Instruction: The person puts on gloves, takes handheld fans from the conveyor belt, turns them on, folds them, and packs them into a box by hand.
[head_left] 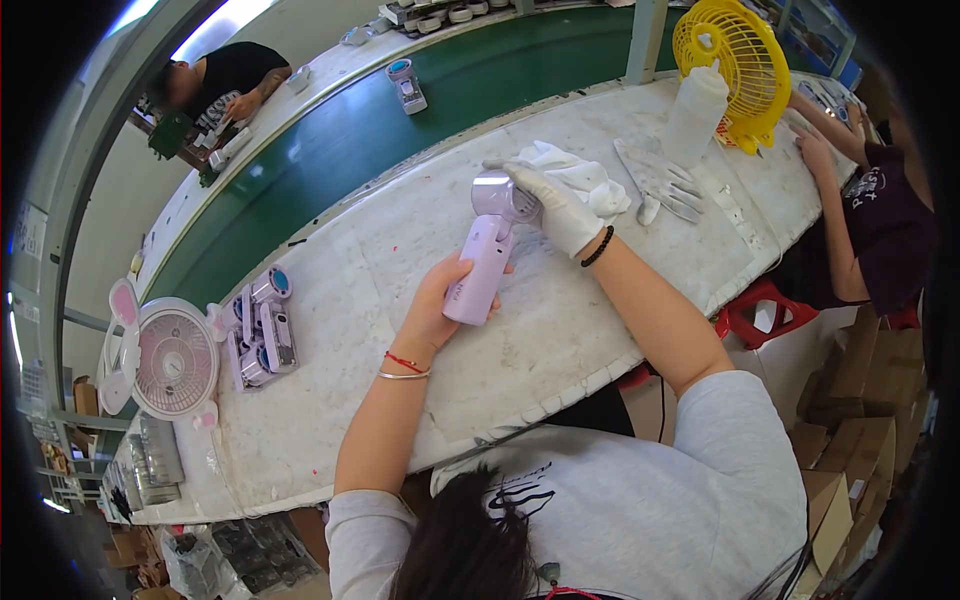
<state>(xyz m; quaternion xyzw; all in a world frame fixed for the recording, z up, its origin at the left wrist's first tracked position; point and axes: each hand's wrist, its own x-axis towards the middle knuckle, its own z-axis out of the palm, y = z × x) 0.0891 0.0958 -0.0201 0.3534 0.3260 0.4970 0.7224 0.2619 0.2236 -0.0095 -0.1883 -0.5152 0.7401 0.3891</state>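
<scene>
A lilac handheld fan [480,270] is held tilted above the white worktable [350,330]. My left hand [437,300] is bare and wraps round the fan's handle. Over the round fan head [492,197] curl the fingers of my right hand [555,208], which wears a white glove. Just beyond the right hand lies a crumpled white cloth [580,175]. Beside the cloth a grey-white glove [660,180] rests flat on the table. The underside of the fan is hidden by my left palm.
Several lilac fan units [265,330] are grouped at left, near a pink rabbit-eared fan [176,358]. A green conveyor belt [330,130] carries another unit [406,86]. A white bottle [697,115] and yellow fan [735,70] stand at right. Co-workers sit across and at right.
</scene>
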